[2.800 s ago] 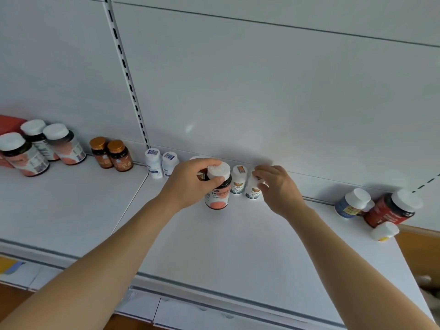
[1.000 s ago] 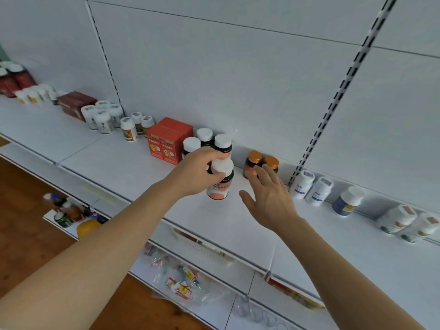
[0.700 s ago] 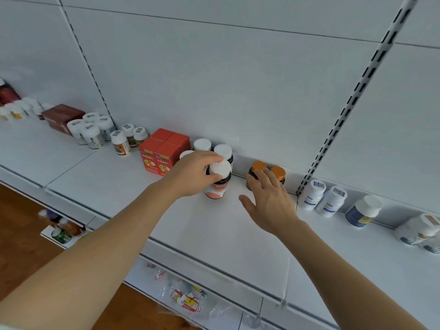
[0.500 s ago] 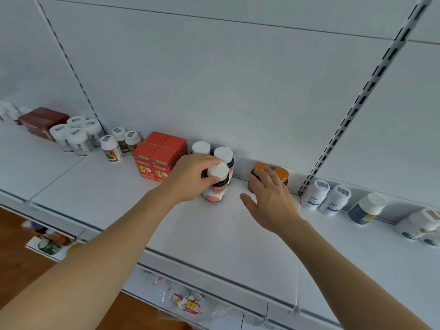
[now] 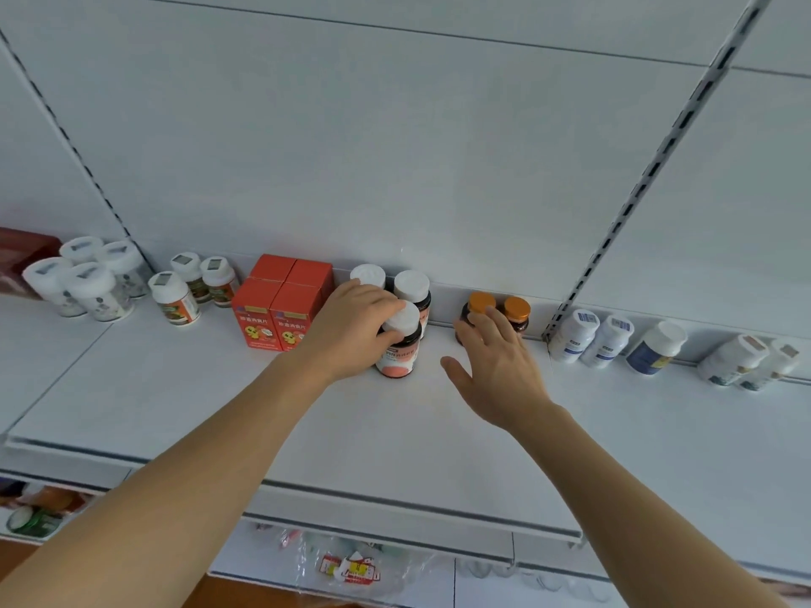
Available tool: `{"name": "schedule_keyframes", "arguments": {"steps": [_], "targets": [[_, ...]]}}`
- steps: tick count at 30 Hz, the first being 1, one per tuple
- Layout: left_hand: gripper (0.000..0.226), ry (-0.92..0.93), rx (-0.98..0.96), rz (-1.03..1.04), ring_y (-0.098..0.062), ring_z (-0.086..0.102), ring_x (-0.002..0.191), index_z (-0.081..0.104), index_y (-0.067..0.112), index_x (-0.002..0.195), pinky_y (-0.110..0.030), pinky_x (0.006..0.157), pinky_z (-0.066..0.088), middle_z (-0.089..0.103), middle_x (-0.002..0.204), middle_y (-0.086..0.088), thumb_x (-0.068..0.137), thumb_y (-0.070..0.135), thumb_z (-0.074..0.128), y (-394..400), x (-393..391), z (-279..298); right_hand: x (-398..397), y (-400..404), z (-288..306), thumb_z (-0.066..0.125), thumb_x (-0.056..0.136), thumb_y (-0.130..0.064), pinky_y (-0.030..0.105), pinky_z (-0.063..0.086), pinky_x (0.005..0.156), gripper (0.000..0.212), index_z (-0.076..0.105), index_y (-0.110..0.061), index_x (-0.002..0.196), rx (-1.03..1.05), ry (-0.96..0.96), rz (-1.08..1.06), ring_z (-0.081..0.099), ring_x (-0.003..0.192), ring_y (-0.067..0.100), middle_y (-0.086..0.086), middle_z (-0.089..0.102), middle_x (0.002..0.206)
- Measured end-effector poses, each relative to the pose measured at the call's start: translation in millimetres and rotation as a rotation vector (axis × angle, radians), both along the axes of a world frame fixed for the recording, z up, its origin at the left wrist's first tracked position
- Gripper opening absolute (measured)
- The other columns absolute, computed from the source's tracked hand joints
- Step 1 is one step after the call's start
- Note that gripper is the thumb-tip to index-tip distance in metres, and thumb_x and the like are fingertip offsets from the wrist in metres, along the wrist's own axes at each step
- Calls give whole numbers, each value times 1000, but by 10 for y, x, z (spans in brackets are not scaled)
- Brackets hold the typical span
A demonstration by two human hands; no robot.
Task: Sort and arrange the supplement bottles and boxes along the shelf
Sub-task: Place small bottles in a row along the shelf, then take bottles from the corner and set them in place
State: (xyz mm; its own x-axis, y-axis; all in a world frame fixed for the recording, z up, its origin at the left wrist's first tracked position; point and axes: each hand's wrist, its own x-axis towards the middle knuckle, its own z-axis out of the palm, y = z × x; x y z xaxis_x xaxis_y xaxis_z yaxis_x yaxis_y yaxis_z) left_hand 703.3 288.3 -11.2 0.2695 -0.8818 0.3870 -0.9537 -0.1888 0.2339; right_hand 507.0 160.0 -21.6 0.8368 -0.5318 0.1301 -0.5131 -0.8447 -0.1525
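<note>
Red boxes (image 5: 281, 311) just left, two white-capped bottles (image 5: 411, 287) behind; left hand (image 5: 351, 326) fingers curled round pink-label bottle (image 5: 398, 344); right hand (image 5: 496, 366) fingers spread, reaching orange-capped bottles (image 5: 515, 311)

Earlier the left hand (image 5: 351, 329) gripped the pink-labelled bottle (image 5: 398, 344) further along the shelf (image 5: 175, 388), among small white bottles, while the right hand (image 5: 496, 370) pinched one of those beside it. Since then the left hand has carried the bottle to a new spot and lowered it: a second ago it was held above the shelf, and now its base sits on the shelf, just in front of two white-capped bottles (image 5: 410, 289) behind the left hand's fingers. The right hand has let go of the small bottle and now reaches, fingers spread, toward the orange-capped bottles (image 5: 515, 311) just beyond its fingertips.
</note>
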Motion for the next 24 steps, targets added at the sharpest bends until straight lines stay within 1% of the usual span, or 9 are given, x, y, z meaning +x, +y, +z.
{"name": "schedule_keyframes", "arguments": {"steps": [3, 5, 8, 10, 12, 14, 16, 20, 24], "targets": [[37, 25, -40, -6, -24, 58, 111, 68, 10, 115, -37, 104, 34, 69, 115, -2, 80, 19, 76, 0, 12, -65, -32, 32, 24, 47, 97, -49, 45, 25, 118, 57, 42, -17, 143, -10, -14, -24, 14, 148, 27, 5, 36, 152], [40, 31, -57, 0, -23, 58, 111, 67, 10, 115, -40, 105, 37, 69, 115, -2, 79, 20, 78, 4, 23, -126, -54, 40, 38, 47, 97, -49, 44, 25, 118, 56, 42, -17, 143, -20, -14, -38, 15, 148, 27, 4, 36, 152], [42, 37, -59, -11, -24, 59, 112, 67, 8, 116, -46, 103, 41, 69, 116, -4, 78, 21, 79, 6, 22, -166, -71, 37, 51, 47, 96, -49, 42, 25, 117, 56, 43, -17, 142, -41, -12, -54, 16, 148, 27, 4, 37, 151], [43, 29, -50, -18, -24, 58, 114, 66, 10, 117, -47, 103, 41, 68, 118, -4, 79, 23, 78, 14, 25, -157, -76, 31, 52, 46, 96, -50, 42, 25, 118, 56, 42, -18, 143, -42, -1, -65, 15, 148, 27, 3, 36, 152], [44, 17, -39, -24, -24, 56, 116, 64, 13, 120, -45, 103, 41, 65, 122, -1, 80, 27, 75, 23, 30, -135, -90, 23, 51, 45, 96, -51, 43, 25, 118, 56, 41, -19, 143, -45, 8, -73, 15, 148, 27, 3, 36, 152], [47, 13, -38, -26, -24, 54, 119, 61, 16, 125, -42, 101, 41, 60, 129, 0, 81, 34, 66, 32, 28, -92, -112, 21, 64, 46, 96, -50, 43, 25, 118, 57, 41, -18, 142, -63, 9, -77, 16, 148, 27, 3, 37, 151], [51, 23, -51, -33, -25, 52, 119, 60, 15, 125, -40, 99, 42, 57, 131, -1, 80, 40, 60, 25, 0, -33, -154, 28, 98, 47, 96, -49, 42, 23, 119, 58, 40, -16, 144, -69, 7, -88, 15, 148, 28, 4, 36, 152], [51, -4, -103, -61, -27, 51, 123, 60, 11, 127, -41, 105, 38, 57, 132, -6, 84, 40, 60, -116, -183, 96, -332, 20, 189, 46, 97, -49, 42, 19, 120, 62, 35, -17, 148, -63, -21, -159, 13, 149, 28, 6, 28, 157], [54, -31, -86, -130, -29, 47, 130, 57, 9, 130, -46, 112, 33, 56, 135, -10, 89, 44, 50, -402, -548, 228, -658, -40, 296, 39, 98, -53, 42, 16, 122, 65, 27, -17, 151, -74, -43, -266, 10, 151, 27, 8, 22, 161]]}}
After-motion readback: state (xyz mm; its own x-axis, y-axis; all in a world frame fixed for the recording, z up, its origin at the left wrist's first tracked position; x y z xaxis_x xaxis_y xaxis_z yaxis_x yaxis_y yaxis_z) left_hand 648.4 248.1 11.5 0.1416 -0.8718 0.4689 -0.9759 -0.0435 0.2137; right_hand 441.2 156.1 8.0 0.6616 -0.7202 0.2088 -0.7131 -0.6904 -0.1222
